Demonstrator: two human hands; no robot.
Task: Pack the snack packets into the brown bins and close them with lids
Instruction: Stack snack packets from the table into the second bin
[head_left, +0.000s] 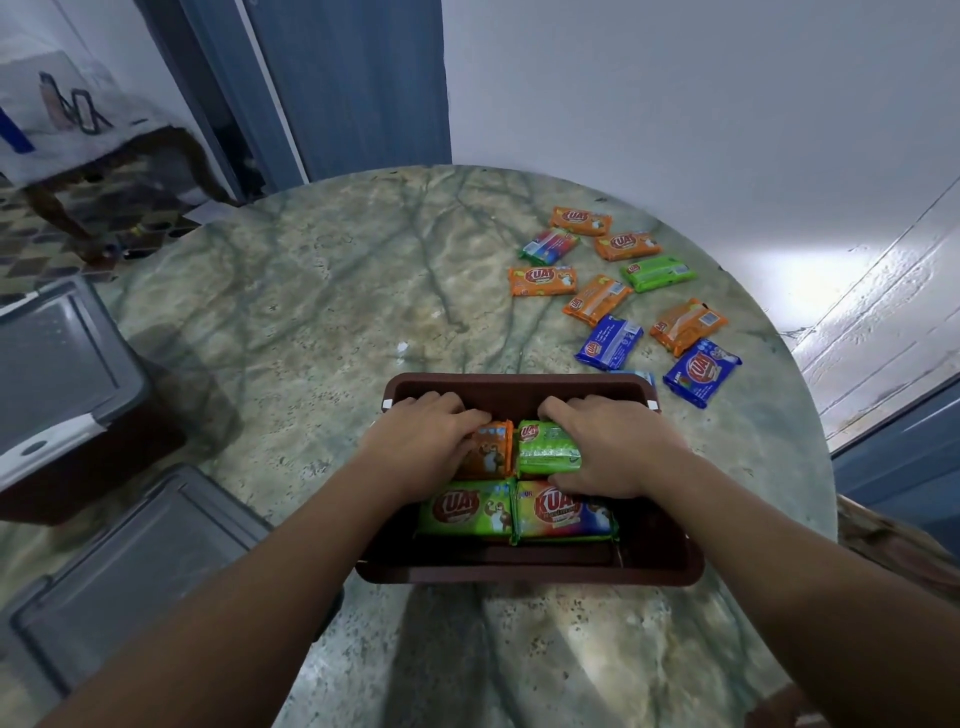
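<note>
A brown bin (519, 384) stands open on the marble table in front of me. Inside it my left hand (421, 441) grips an orange snack packet (493, 452), and my right hand (613, 447) grips a green snack packet (545, 449) beside it. Nearer to me in the bin lie a green packet (465, 509) and a rainbow-coloured packet (563, 512), flat and side by side. Several loose packets, orange (543, 280), green (657, 273) and blue (701, 371), lie scattered on the table at the far right.
The round marble table (311, 291) reaches a white wall at the back. At the left a closed brown bin with a grey lid (57, 369) stands, and another grey lid (140, 561) lies near the front left edge.
</note>
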